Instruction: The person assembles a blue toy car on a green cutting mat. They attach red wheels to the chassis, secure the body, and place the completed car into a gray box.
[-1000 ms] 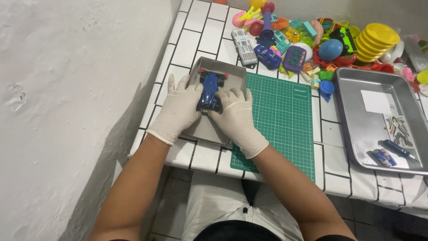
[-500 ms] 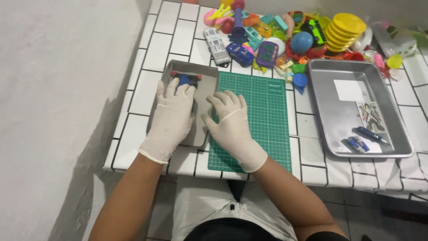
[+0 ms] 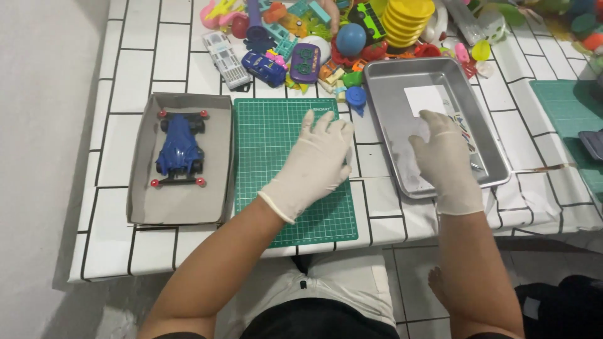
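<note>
A blue toy race car [image 3: 180, 149] with small red rollers lies in a shallow grey cardboard tray [image 3: 213, 201] at the left of the tiled counter. My left hand [image 3: 317, 157], in a white glove, hovers flat with fingers spread over the right part of the green cutting mat [image 3: 270, 144]; it holds nothing. My right hand [image 3: 445, 157], also gloved, reaches into the metal baking tray [image 3: 389, 81], fingers apart, above small parts and a white paper slip [image 3: 426, 99]. What lies under that hand is hidden.
A heap of colourful plastic toys [image 3: 326, 31] spreads along the back of the counter, with a stack of yellow discs [image 3: 407, 19], a blue ball [image 3: 350, 39] and a white remote [image 3: 225, 58]. A second green mat [image 3: 568, 107] lies at far right. A wall runs along the left.
Both hands left the grey tray and the blue car, which now lies uncovered. The left hand moved right over the mat; the right hand moved into the metal tray. The view shifted right.
</note>
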